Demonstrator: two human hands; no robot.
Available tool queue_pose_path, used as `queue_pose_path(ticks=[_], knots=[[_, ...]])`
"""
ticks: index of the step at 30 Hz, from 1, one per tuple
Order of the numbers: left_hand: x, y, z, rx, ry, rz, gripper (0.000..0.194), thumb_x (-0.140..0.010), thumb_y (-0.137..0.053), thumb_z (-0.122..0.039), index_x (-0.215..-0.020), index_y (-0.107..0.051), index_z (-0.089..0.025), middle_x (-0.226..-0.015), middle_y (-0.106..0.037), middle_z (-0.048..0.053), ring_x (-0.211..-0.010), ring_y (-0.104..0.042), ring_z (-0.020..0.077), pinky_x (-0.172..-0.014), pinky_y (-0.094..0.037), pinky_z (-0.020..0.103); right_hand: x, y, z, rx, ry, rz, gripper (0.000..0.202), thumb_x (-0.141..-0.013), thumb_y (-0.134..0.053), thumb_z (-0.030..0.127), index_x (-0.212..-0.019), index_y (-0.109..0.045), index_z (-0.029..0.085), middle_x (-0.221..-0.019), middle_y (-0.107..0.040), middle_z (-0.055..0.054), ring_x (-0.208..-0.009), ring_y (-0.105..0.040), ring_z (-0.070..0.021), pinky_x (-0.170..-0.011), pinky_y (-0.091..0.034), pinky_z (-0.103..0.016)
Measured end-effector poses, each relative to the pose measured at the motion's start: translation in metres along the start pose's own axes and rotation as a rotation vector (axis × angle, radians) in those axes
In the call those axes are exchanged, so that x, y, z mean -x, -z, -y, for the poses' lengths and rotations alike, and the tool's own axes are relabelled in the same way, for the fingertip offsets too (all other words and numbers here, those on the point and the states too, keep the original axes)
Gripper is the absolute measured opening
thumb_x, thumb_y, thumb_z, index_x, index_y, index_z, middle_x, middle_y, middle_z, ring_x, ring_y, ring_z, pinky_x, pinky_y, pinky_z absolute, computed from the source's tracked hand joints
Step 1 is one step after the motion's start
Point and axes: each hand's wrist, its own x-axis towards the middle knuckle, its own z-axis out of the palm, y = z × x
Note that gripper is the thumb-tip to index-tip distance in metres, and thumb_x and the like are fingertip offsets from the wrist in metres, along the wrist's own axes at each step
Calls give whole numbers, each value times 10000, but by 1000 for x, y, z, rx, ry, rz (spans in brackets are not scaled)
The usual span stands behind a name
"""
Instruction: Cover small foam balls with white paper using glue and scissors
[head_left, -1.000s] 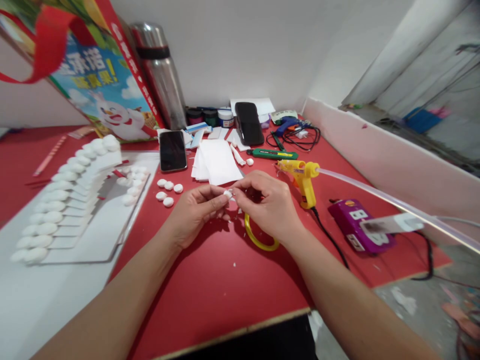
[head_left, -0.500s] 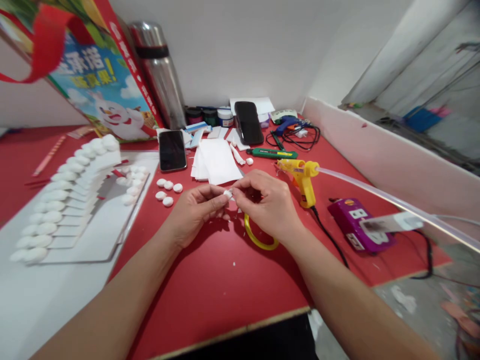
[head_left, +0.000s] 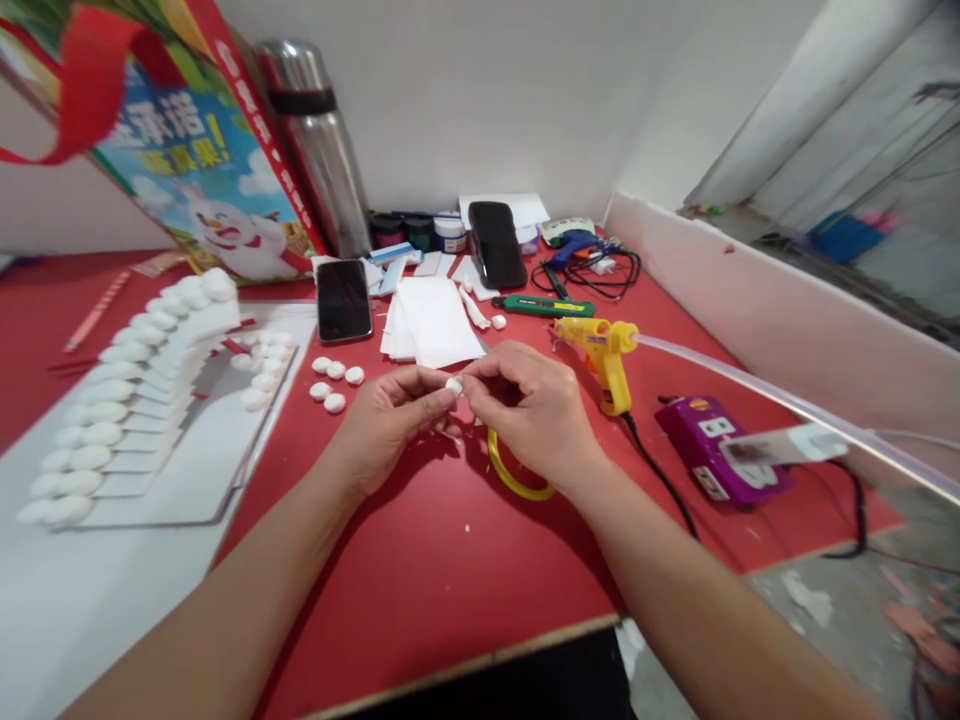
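Between the fingertips of both hands is a small white piece [head_left: 454,386], mostly covered, its material unclear. My left hand [head_left: 397,415] pinches it from the left, thumb against fingers. From the right, my right hand [head_left: 529,405] pinches at the same piece. Under the right hand lies a yellow ring-shaped thing [head_left: 517,487], partly hidden. Left of the left hand, several rounded white lumps [head_left: 334,402] sit on the red table [head_left: 450,620]. Farther left stands a white staircase model [head_left: 150,440], lined with similar lumps along its outer edge.
White paper sheets [head_left: 435,320] and a phone [head_left: 345,300] lie beyond the hands, with a second phone [head_left: 497,245] behind. A green utility knife [head_left: 547,306], yellow glue gun [head_left: 604,355] and purple power strip [head_left: 720,450] are rightward. A steel flask [head_left: 326,160] stands behind.
Both hands stay in nearly the same place, with the fingertips shifting slightly around the small white piece. The things on the table have not moved.
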Motion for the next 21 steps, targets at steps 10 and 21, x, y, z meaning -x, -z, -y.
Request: queue_pose_path(ticks=[10,21], knots=[[0,1,1,-8,-4,2,244,-781,-840,-299,-887,-710,-121,-690,-683,19,-598,-659,135,-594,-616,288,0,-1,1,21,71,4,115,-887,-635,112,-804,-704,153,-770,-664,-22,-703,-594,-124,-650,-437,-257],[-2,5,4,3,-12,-4,241,-803,-824,-293,-911,-693,-122,-722,-678,29,-616,-684,162,-568,-615,308,4,1,0,76,170,37,188,-936,-557,143,-963,-742,131,-924,-687,-84,-761,-641,-146,-688,-504,-278]])
